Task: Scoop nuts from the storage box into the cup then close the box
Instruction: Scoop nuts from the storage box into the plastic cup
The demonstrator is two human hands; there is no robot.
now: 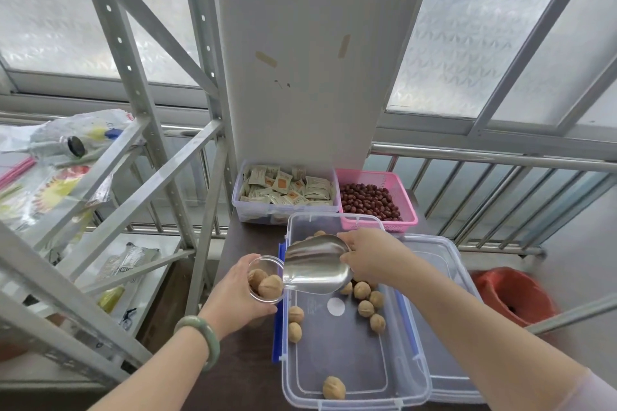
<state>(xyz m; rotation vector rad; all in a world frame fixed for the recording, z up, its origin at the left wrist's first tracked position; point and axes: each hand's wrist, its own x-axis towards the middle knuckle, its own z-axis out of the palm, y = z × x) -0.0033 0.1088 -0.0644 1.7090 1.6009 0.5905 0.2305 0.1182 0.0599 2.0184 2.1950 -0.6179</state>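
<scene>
A clear plastic storage box (347, 364) with blue latches lies open on the dark table, with several walnuts (366, 308) scattered on its bottom. Its clear lid (444, 280) lies to the right, partly under the box. My left hand (237, 297) holds a clear cup (267, 272) tilted at the box's left edge, with two or three walnuts inside. My right hand (370, 255) grips a steel scoop (315, 265) over the box, and the scoop's mouth touches the cup's rim. The scoop looks empty.
Behind the box stand a clear tub of sachets (283, 192) and a pink basket of red dates (377, 200). A metal shelf frame (140, 157) rises at the left, a railing (494, 160) runs at the back right, and an orange bin (514, 294) sits right.
</scene>
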